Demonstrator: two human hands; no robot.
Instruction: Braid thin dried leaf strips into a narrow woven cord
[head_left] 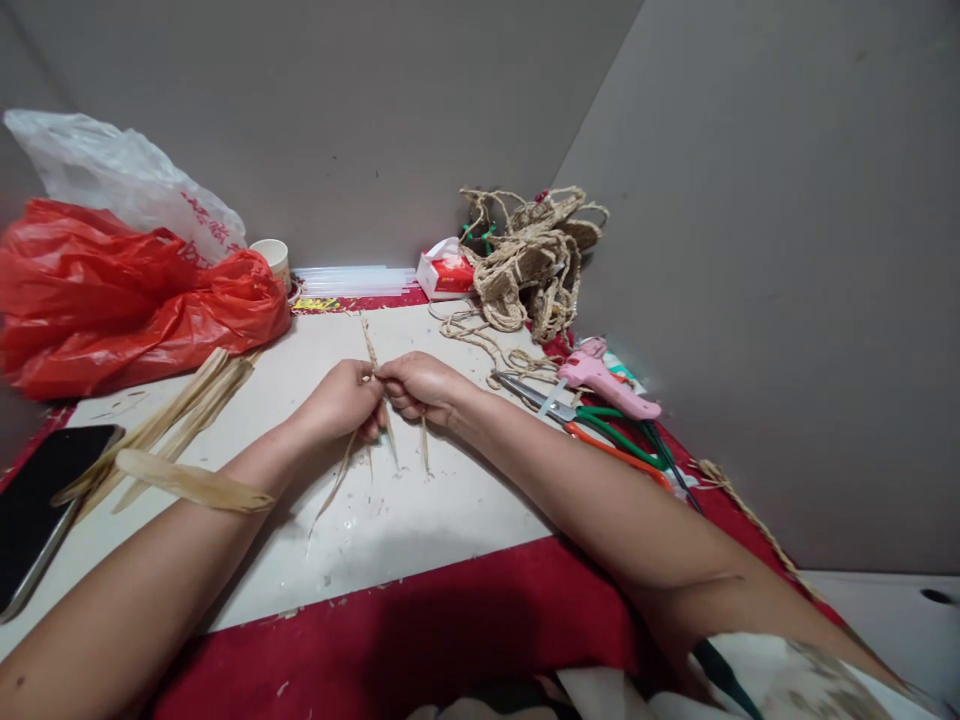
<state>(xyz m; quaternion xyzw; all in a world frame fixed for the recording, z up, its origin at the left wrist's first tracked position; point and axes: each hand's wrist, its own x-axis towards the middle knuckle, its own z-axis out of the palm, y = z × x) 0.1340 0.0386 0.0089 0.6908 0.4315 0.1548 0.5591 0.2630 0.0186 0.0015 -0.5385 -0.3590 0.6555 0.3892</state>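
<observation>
A thin straw braid runs away from me over the white board, and its loose strands hang below my hands. My left hand is closed on the near end of the braid. Pressed up against it, my right hand pinches the straw at the same spot, its other fingers curled, with a strand trailing under it. What lies between the fingertips is partly hidden. Flat dry straw strips lie to the left, one across my left forearm.
Around the board are a phone, a red plastic bag, a paper cup, clear sticks, a tissue pack, heaped braided straw, a pink glue gun and scissors. Grey panels stand behind and right.
</observation>
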